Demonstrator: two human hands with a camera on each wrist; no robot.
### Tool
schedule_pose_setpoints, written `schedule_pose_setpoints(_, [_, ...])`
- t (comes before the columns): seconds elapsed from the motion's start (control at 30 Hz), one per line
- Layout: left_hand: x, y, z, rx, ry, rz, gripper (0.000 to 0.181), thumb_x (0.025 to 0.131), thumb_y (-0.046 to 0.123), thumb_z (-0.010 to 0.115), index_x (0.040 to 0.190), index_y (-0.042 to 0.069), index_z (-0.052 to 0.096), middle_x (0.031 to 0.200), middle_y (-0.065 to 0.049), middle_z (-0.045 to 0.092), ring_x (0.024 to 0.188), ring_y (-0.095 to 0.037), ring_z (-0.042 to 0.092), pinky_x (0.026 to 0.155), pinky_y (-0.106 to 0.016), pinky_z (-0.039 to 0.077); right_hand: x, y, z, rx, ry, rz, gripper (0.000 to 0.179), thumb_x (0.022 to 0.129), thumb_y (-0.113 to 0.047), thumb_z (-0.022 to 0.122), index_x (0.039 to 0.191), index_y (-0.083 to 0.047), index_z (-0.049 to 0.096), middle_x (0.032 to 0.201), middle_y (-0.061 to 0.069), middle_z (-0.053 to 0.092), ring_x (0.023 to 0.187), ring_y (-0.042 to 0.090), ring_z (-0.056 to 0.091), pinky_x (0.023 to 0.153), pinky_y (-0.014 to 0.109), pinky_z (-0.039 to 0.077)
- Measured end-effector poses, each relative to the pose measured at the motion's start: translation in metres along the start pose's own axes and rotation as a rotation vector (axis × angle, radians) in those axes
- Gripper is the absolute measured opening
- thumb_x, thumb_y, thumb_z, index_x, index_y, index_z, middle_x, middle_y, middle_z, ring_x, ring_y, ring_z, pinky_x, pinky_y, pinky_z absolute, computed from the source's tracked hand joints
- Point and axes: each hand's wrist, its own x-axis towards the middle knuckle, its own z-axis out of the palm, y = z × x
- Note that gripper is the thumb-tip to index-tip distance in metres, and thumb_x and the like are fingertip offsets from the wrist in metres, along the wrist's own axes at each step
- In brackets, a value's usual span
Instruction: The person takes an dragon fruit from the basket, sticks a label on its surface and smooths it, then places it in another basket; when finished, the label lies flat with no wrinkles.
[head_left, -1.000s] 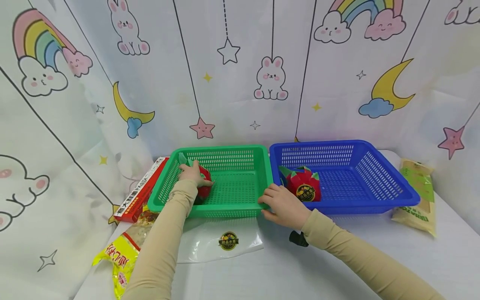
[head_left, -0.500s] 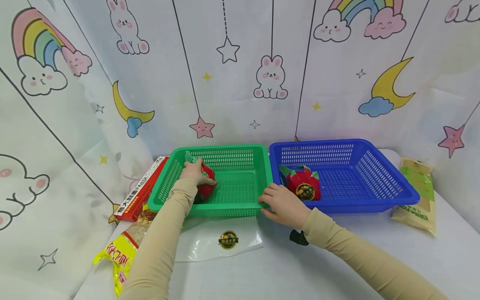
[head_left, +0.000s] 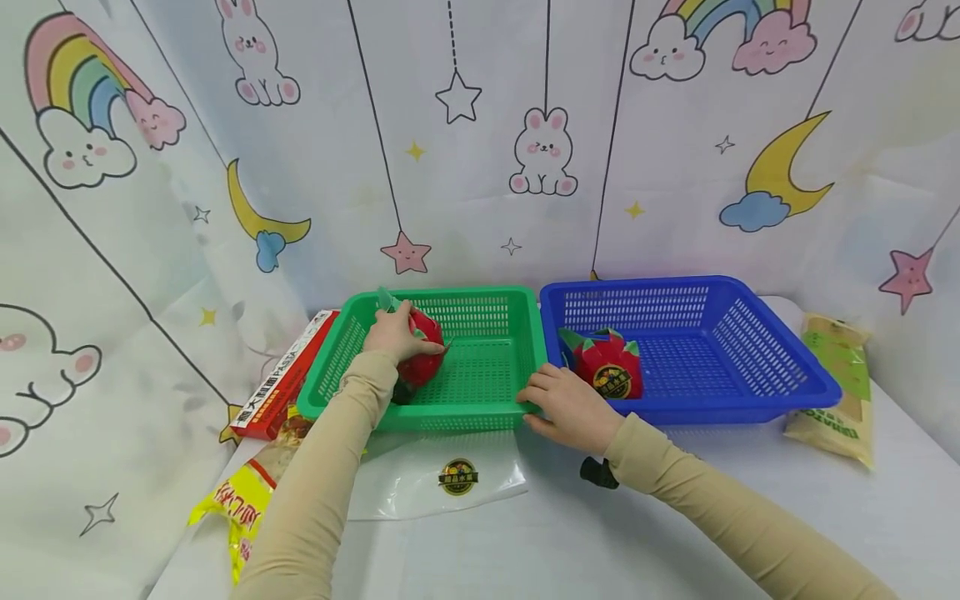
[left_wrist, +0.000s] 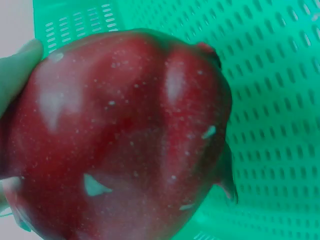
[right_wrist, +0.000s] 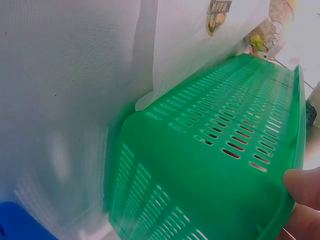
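Observation:
In the head view my left hand [head_left: 393,335] grips a red dragon fruit [head_left: 423,367] with green scale tips, inside the left part of the green basket [head_left: 483,367]. The left wrist view is mostly filled by this dragon fruit [left_wrist: 125,135], with finger and thumb at its left side and the perforated basket wall [left_wrist: 280,110] behind. My right hand [head_left: 573,408] holds the basket's front right corner. Thumb and fingertips pinch the rim in the right wrist view, where red shows through the slots of the green basket [right_wrist: 200,170].
A blue basket [head_left: 682,367] adjoins on the right, holding another dragon fruit [head_left: 607,367] with a round label. Left of the green basket lie a red pasta box [head_left: 288,375] and a yellow bag [head_left: 243,500]. A labelled clear bag [head_left: 405,483] lies in front; a beige packet [head_left: 836,392] lies far right.
My left hand has shifted the dragon fruit rightward and slightly toward the back inside the green basket. My right hand has stayed on the corner.

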Motion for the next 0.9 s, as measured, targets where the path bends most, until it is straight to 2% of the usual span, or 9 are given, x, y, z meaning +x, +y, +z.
schedule_pose_setpoints(0.17, [-0.007, 0.009, -0.005, -0.023, 0.010, 0.022, 0.068, 0.072, 0.044, 0.074, 0.123, 0.014, 0.040, 0.122, -0.023, 0.042, 0.106, -0.041, 0.050, 0.080, -0.048, 0.052, 0.000, 0.000, 0.000, -0.002, -0.002, -0.006, 0.019, 0.080, -0.020, 0.071, 0.096, -0.011, 0.068, 0.090, 0.000, 0.063, 0.087, 0.017, 0.051, 0.077, 0.030, 0.047])
schedule_pose_setpoints(0.47, [-0.016, 0.025, -0.019, -0.014, 0.015, 0.077, 0.075, 0.071, 0.049, 0.073, 0.130, 0.015, 0.038, 0.122, -0.022, 0.043, 0.110, -0.039, 0.047, 0.079, -0.047, 0.053, 0.000, -0.002, -0.003, 0.014, -0.004, 0.011, 0.018, 0.080, -0.018, 0.070, 0.096, -0.010, 0.068, 0.091, 0.001, 0.064, 0.089, 0.018, 0.052, 0.078, 0.032, 0.047])
schedule_pose_setpoints(0.63, [-0.023, 0.032, -0.026, -0.027, 0.026, 0.086, 0.073, 0.071, 0.051, 0.073, 0.127, 0.017, 0.040, 0.120, -0.020, 0.045, 0.108, -0.038, 0.048, 0.077, -0.046, 0.053, 0.000, -0.002, -0.002, 0.024, 0.006, 0.006, 0.018, 0.080, -0.018, 0.071, 0.096, -0.010, 0.068, 0.091, 0.002, 0.064, 0.090, 0.018, 0.053, 0.079, 0.032, 0.047])
schedule_pose_setpoints(0.9, [-0.038, 0.044, -0.035, -0.029, 0.055, 0.157, 0.069, 0.069, 0.052, 0.073, 0.123, 0.020, 0.043, 0.117, -0.017, 0.049, 0.107, -0.034, 0.050, 0.076, -0.045, 0.054, -0.001, 0.000, -0.001, 0.027, 0.013, 0.001, 0.018, 0.080, -0.018, 0.071, 0.096, -0.010, 0.068, 0.090, 0.002, 0.064, 0.089, 0.018, 0.053, 0.078, 0.031, 0.048])
